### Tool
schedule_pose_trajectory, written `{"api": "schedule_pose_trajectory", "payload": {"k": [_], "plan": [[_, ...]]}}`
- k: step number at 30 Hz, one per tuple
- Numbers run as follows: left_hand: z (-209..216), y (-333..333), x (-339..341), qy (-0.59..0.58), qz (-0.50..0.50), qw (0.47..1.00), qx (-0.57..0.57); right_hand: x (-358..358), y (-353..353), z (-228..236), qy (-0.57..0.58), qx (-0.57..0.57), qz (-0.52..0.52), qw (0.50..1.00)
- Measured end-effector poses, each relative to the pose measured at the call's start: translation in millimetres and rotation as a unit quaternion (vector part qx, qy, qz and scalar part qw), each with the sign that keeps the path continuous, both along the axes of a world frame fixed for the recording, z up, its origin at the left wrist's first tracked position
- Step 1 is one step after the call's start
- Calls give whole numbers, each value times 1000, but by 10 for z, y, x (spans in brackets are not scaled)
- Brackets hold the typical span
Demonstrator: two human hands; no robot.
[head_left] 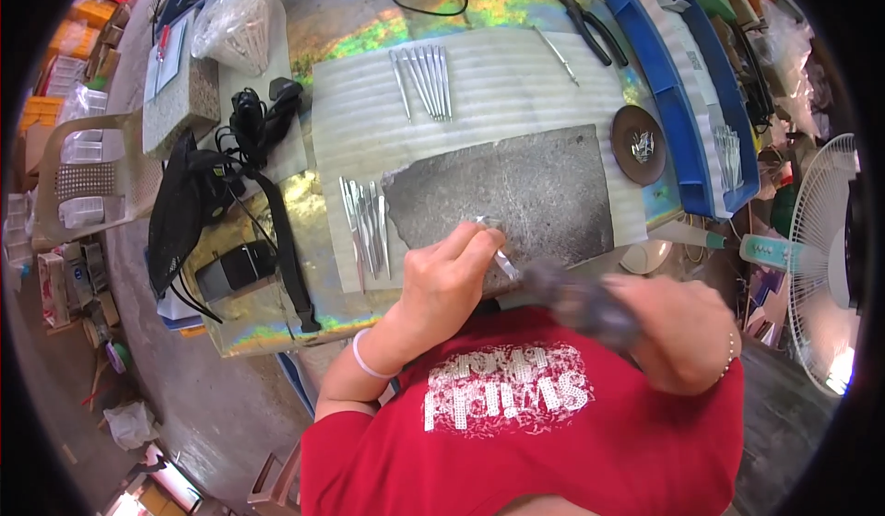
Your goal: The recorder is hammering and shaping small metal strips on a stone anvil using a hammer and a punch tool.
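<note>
My left hand (452, 272) is closed in a pinch over the near edge of a grey stone slab (535, 180). Between its fingers is a slim silver metal tool (506, 263), whose ends poke out on both sides; its exact kind is hidden. My right hand (659, 309) is wrapped round a dark tool (585, 304), smeared by motion, just right of the silver piece. I cannot make out the dark tool's kind. Several slim silver tools (367, 230) lie left of the slab, and another fanned group of slim silver tools (426, 81) lies beyond it.
A brown round dish (622, 152) holds small metal parts. Beyond it lie black-handled pliers (590, 28) and a single thin metal tool (558, 55). A long blue tray (668, 92) borders the right side, near a fan (820, 258). Black straps (281, 240) and cables lie left.
</note>
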State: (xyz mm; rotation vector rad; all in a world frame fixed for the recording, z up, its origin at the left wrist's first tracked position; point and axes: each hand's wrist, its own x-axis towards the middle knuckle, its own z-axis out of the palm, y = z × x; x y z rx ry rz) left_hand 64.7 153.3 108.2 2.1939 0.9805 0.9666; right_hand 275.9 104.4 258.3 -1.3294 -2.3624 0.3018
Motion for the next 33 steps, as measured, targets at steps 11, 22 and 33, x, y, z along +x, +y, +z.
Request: {"api": "schedule_pose_trajectory", "payload": {"k": [11,22,33], "plan": [[392,-159,-126,-556,-69,644,-520,212,114,-1177,-4,-51,-178,983],[204,-385,208,-611,-76,441,-653,-279,118,-1108,425,-125,-18,897],[217,-440,-147,-337,-21,771,-539,-187,108,-1111,533,-334,-43,776]]}}
